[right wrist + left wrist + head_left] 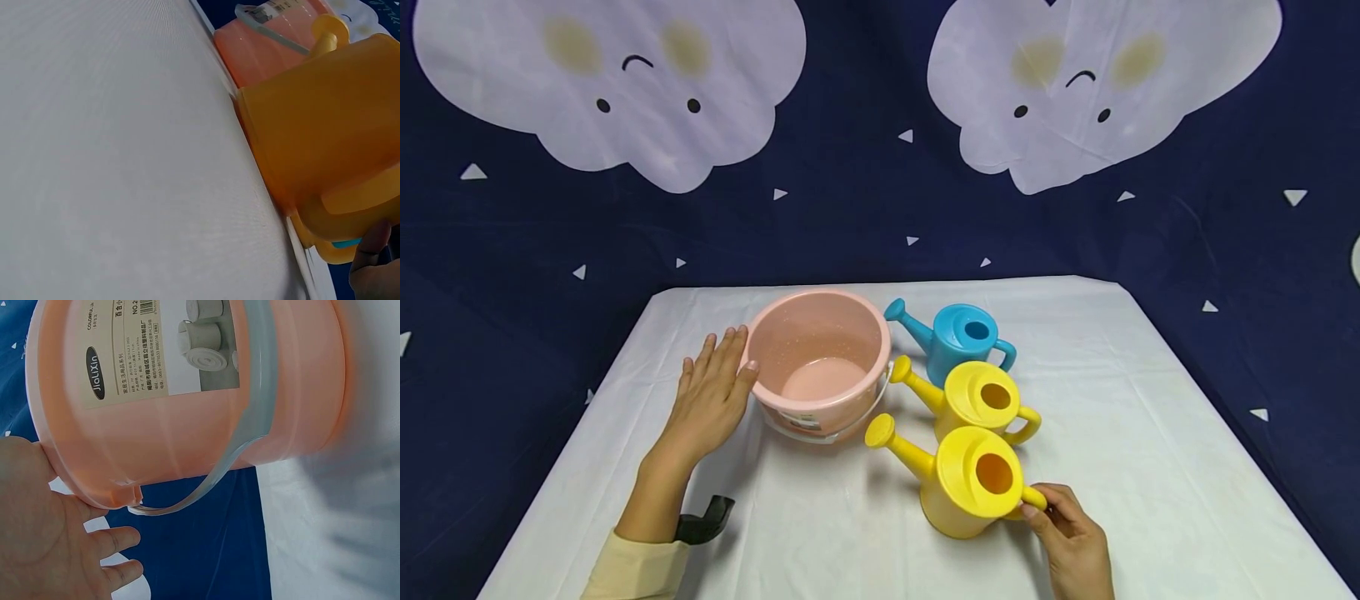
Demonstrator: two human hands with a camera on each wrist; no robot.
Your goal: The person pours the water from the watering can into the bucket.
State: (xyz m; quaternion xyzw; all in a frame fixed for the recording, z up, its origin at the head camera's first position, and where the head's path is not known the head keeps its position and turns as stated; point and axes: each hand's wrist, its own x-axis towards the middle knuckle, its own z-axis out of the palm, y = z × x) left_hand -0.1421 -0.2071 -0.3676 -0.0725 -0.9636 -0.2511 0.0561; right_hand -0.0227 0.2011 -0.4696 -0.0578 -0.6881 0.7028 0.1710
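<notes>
A pink bucket [820, 400] with a pale bail handle [259, 381] and a paper label [162, 350] stands upright on the white-covered table. My left hand [711, 400] rests against its left rim, fingers straight. Nearest me, a yellow watering can [958, 492] has its handle pinched between the thumb and fingers of my right hand [1071, 537]. Its spout points left, towards the bucket. Just behind it is a second yellow watering can [962, 392], and farther back a blue watering can [958, 342], both with spouts at the bucket's right side.
The white tablecloth [797, 533] covers the table, whose far edge meets a dark blue backdrop [850, 233] printed with clouds and small triangles. A black strap-like piece [706, 521] sticks out at my left wrist.
</notes>
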